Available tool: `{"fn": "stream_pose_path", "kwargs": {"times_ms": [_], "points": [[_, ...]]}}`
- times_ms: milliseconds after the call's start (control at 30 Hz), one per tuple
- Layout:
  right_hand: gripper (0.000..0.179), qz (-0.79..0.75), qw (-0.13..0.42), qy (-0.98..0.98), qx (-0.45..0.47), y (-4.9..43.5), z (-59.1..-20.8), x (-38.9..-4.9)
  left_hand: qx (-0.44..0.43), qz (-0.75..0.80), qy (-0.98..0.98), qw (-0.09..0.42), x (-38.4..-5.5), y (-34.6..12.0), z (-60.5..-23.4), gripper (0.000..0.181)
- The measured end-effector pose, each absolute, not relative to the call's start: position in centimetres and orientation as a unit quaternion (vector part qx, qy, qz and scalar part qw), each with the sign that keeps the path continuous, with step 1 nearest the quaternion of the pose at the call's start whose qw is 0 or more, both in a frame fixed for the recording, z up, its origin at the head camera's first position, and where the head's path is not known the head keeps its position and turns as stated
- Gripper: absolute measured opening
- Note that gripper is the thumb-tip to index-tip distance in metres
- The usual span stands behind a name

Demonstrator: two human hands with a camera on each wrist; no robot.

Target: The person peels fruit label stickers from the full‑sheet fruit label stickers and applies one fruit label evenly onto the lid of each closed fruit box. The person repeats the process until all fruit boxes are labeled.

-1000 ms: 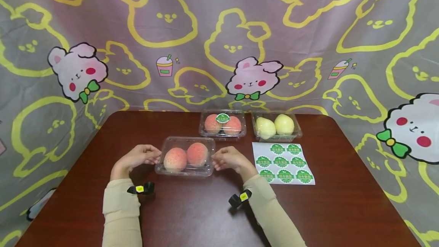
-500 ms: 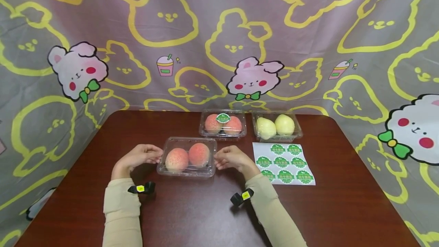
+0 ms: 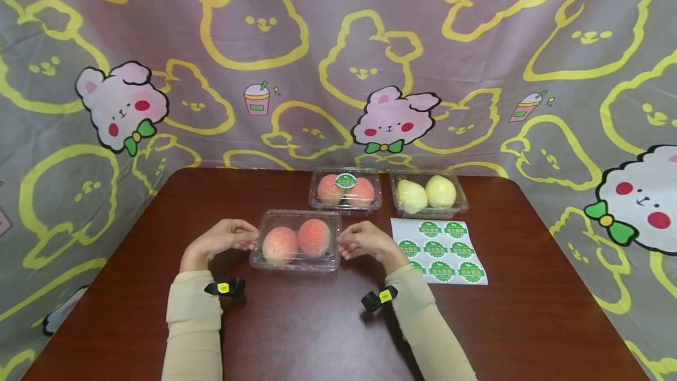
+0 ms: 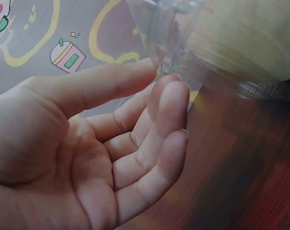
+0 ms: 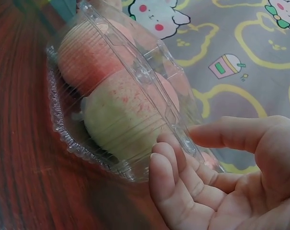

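Observation:
A clear plastic fruit box point(image 3: 294, 267) with two pinkish peaches point(image 3: 314, 236) inside sits between both hands in the head view. My left hand point(image 3: 226, 239) pinches its left edge between thumb and fingertips; the left wrist view shows the thumb at the box's corner point(image 4: 166, 38). At the opposite end my right hand point(image 3: 372, 244) pinches the rim, thumb on one side and fingers on the other, as the right wrist view shows. The lid is down over the peaches, and no sticker shows on it.
Behind stand a similar peach box point(image 3: 345, 204) with a round green sticker point(image 3: 346, 180) and a box point(image 3: 455, 204) of two pale yellow pears point(image 3: 441, 191). A white sheet point(image 3: 396, 225) of green round stickers lies on the brown table point(image 3: 296, 334) to the right.
Both hands have shifted a little to the right, carrying the peach box with them. The boxes behind and the sticker sheet stay where they were.

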State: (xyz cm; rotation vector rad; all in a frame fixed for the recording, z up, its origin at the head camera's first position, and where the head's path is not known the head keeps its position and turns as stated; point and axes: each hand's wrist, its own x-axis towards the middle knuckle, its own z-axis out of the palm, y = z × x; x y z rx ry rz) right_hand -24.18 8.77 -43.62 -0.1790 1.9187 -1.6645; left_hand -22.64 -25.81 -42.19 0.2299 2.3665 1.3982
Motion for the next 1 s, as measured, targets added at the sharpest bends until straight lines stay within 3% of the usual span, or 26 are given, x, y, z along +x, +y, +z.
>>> {"fn": "stream_pose_path", "kwargs": {"times_ms": [333,1000], "points": [[0.016,-0.61,0.298,0.732,-0.058,9.2,-43.3,-24.3,0.081,0.491,0.848,0.185,-22.9,-25.1,-42.3,0.032],[0.024,-0.607,0.281,0.741,-0.06,10.8,-43.3,-24.0,0.1,0.494,0.843,0.19,-23.2,-23.6,-42.4,0.03]]}}
